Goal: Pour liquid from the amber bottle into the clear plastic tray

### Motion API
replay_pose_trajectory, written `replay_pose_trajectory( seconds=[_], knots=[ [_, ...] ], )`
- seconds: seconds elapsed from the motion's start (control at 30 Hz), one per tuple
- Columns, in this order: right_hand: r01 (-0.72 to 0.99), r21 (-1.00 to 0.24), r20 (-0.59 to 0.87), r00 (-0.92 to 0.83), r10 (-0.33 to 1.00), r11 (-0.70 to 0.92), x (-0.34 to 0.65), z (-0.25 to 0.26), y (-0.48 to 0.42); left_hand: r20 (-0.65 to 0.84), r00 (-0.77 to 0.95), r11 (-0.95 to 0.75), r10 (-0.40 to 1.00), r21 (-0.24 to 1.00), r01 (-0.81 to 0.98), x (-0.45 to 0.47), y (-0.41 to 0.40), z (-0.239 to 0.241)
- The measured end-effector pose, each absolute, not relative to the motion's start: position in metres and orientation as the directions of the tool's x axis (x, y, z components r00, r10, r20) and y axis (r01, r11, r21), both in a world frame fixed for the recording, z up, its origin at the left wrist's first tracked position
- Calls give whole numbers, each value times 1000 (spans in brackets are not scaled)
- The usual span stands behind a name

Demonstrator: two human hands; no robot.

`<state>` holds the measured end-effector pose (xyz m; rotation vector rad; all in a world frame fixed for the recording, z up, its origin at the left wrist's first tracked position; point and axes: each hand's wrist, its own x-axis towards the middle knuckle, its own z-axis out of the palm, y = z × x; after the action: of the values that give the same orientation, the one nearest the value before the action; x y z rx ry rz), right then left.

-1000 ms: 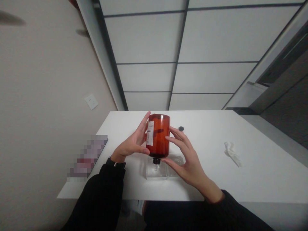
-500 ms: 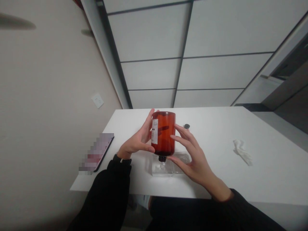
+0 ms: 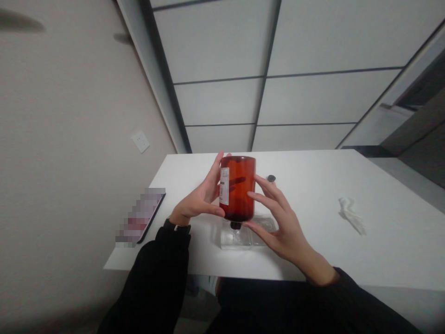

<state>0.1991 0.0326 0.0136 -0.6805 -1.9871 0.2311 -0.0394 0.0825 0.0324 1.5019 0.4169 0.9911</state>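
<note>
An amber bottle (image 3: 238, 188) with a white label is held upside down over the white table (image 3: 313, 222). Its dark neck points down into a clear container (image 3: 243, 235) standing on the table. My left hand (image 3: 200, 199) grips the bottle's left side, thumb in front and fingers behind. Against the bottle's right side rests my right hand (image 3: 278, 220), its fingers spread and its thumb under the shoulder near the neck.
A small dark cap (image 3: 271, 178) lies on the table behind my right hand. A crumpled white tissue (image 3: 351, 214) lies to the right. A phone (image 3: 142, 215) sits at the table's left edge. A wall socket (image 3: 141, 141) is on the left wall.
The bottle stays upside down between both hands over the clear container. The view has shifted slightly, so the hands and bottle sit a little higher and further right.
</note>
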Motion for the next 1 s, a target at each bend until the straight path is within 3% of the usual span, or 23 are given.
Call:
replay_pose_trajectory(
  seconds=[1.0],
  knots=[
    [343, -424, 753, -380, 537, 838, 200, 13, 31, 343, 548, -221, 763, 935, -277, -38, 80, 34]
  ],
)
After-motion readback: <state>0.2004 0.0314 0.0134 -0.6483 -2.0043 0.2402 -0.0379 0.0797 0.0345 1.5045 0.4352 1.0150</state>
